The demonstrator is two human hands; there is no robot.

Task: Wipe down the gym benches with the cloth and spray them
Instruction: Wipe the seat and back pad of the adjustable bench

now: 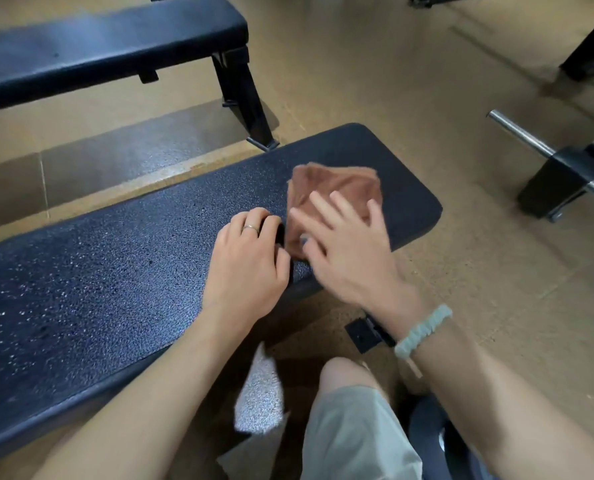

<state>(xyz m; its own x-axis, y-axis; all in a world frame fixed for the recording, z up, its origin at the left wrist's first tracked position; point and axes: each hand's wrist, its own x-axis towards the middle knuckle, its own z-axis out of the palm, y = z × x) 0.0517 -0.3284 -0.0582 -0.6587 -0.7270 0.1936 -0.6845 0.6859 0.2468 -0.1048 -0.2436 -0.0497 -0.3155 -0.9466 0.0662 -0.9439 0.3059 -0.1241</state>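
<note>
On the near bench (115,271), close to its right end, a brown cloth (337,188) lies crumpled on the black pad. The right hand (344,244) rests flat on the cloth's near edge with fingers spread and straight, pressing rather than grasping; it is slightly blurred, so how firmly it bears down is hard to say. The left hand (250,251) sits just left of the cloth, its fingers curled down at the pad beside the cloth's left edge; whether they pinch a corner of the fabric cannot be told from this view. A ring shows on 1 finger, and a pale band (423,330) circles the right wrist.

The bench's long axis runs from near left to far right, and nearly all its unwiped-looking length stretches away to the left of both hands. The cloth lies at the far-right end, under the right hand, which is the nearer 1 to it. Any coming stroke would likely have to travel leftward along that axis.

A 2nd bench (108,46) stands at far left, well apart. No spray bottle is visible. A steel bar (520,133) on a black stand sits on the floor at right.
</note>
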